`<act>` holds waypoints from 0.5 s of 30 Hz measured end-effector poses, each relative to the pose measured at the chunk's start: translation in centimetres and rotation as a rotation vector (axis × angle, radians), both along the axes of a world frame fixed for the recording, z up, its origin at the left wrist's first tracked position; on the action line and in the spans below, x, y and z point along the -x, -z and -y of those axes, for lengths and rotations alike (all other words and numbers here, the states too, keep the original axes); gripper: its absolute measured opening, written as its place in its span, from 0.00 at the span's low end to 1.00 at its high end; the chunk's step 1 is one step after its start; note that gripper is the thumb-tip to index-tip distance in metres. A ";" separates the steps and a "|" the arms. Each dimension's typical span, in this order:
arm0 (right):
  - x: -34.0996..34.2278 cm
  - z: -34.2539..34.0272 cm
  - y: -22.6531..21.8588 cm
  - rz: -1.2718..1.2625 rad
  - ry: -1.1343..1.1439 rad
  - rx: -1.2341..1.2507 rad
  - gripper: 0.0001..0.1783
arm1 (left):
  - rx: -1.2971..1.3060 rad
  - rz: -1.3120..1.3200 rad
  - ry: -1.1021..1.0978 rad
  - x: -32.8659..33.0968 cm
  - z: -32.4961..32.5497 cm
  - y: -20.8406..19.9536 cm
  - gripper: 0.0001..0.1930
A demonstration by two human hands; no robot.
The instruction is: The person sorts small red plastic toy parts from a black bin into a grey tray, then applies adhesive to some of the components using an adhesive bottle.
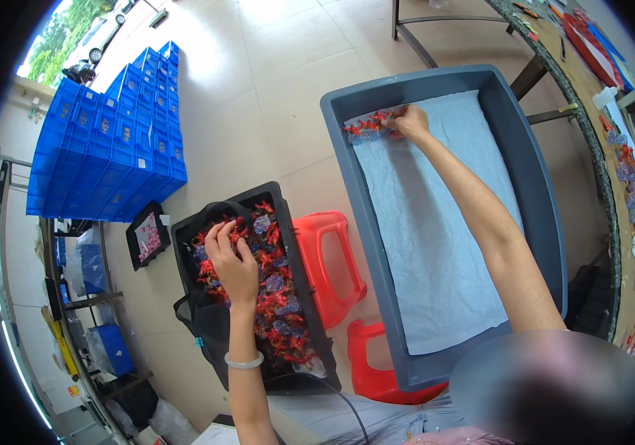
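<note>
My right hand [410, 123] reaches to the far left corner of a big grey tub [337, 159], its fingers closed on a small red plastic figure [386, 117]. Beside those fingertips, a short row of red figures with clear bluish-purple parts [366, 132] lies on a pale blue sheet [436, 245] lining the tub. My left hand [233, 261], a pale bangle on its wrist, is over a black crate [299, 297] heaped with similar red and purple figures [277, 285]. Its fingers are bent and apart, with the thumb away from them; red pieces show right by the fingertips.
Red plastic stools [343, 285] stand between crate and tub. Black fabric [210, 326] hangs over the crate's left side. Blue crates [110, 148] are stacked at the far left, near a small black tray [147, 236] of pink pieces. A workbench [592, 111] with more figures runs along the right.
</note>
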State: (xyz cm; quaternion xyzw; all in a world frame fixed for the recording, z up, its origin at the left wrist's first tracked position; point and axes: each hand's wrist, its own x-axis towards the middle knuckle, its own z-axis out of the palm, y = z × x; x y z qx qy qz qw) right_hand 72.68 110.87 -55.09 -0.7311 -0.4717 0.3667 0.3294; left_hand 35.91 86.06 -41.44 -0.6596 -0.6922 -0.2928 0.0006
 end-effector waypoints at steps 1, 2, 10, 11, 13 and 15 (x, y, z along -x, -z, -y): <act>-0.2 0.0 0.1 0.005 -0.006 0.001 0.18 | -0.033 -0.022 -0.021 -0.1 0.4 0.0 0.16; -0.2 0.0 0.1 -0.089 0.006 0.024 0.17 | -0.033 -0.019 -0.027 0.2 0.8 0.1 0.16; -0.9 1.0 -0.1 -0.238 0.083 0.029 0.17 | 0.067 0.091 -0.069 0.9 1.8 0.2 0.17; -0.9 1.3 -0.5 -0.142 0.067 0.017 0.17 | 0.067 0.089 -0.070 1.1 1.9 0.2 0.17; -0.4 1.6 -1.0 -0.049 0.047 0.008 0.16 | 0.061 0.038 -0.107 1.5 2.0 0.3 0.17; 0.8 1.6 -0.9 0.010 -0.055 0.024 0.18 | 0.105 0.003 -0.129 2.0 2.4 0.3 0.17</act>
